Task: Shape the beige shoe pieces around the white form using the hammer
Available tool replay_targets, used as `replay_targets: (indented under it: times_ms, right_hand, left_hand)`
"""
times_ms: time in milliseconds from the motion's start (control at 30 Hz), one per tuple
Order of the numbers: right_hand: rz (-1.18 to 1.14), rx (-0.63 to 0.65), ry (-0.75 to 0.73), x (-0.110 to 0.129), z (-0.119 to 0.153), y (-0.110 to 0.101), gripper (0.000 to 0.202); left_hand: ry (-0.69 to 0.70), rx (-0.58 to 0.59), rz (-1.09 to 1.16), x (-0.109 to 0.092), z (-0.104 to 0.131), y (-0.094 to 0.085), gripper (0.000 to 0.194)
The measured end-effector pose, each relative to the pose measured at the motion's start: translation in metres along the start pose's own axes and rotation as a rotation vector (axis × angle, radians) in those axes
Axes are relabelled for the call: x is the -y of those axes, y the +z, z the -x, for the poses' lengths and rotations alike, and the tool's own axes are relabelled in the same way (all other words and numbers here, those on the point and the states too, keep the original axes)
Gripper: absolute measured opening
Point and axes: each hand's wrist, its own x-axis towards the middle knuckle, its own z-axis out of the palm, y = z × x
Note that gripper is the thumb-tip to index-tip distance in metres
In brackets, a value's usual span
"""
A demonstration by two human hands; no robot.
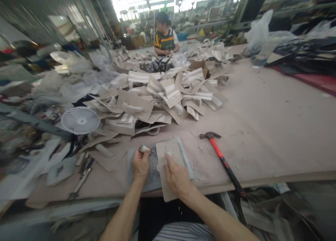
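A beige flat panel (164,185) lies over the right part of a grey board (154,185), its near end reaching past the table's front edge. My right hand (177,176) is closed on this panel from the right, fingers near a whitish patch on it. Over the board's left part, my left hand (141,164) is closed round a small whitish, rounded piece (144,149); what exactly it is, I cannot make out. Small pale bits (195,172) are scattered along the board's right edge.
A claw hammer (219,151) with a red and black handle lies at the right. Behind the board rises a big heap of beige pieces (136,102). A white fan (80,120) and some tools (83,179) are at the left. A person (166,38) sits across the table.
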Motion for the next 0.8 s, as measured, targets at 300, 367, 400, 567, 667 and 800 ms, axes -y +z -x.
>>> replay_targets:
  times_ms: [300, 367, 400, 567, 667, 800]
  right_hand:
    - [-0.028, 0.039, 0.135, -0.002, -0.012, -0.010, 0.039]
    - [-0.032, 0.006, 0.139, -0.002, -0.011, -0.010, 0.037]
    - [-0.023, -0.019, 0.126, -0.003, -0.010, -0.010, 0.035]
    - [0.096, -0.136, -0.156, -0.008, -0.011, -0.013, 0.025]
    - [0.143, -0.138, -0.256, -0.015, -0.012, -0.012, 0.020]
    - [0.103, -0.218, -0.315, -0.027, -0.012, 0.001, 0.018]
  left_hand:
    - [-0.001, 0.323, 0.158, -0.023, -0.006, 0.055, 0.033]
    - [0.010, 0.350, 0.121, -0.015, -0.009, 0.061, 0.031]
    - [0.018, 0.357, 0.099, -0.011, -0.010, 0.062, 0.030]
    - [0.043, 0.402, 0.053, -0.001, -0.011, 0.057, 0.029]
    - [0.056, 0.403, 0.052, -0.004, -0.009, 0.057, 0.028]
    - [0.067, 0.406, 0.022, -0.010, -0.008, 0.058, 0.028]
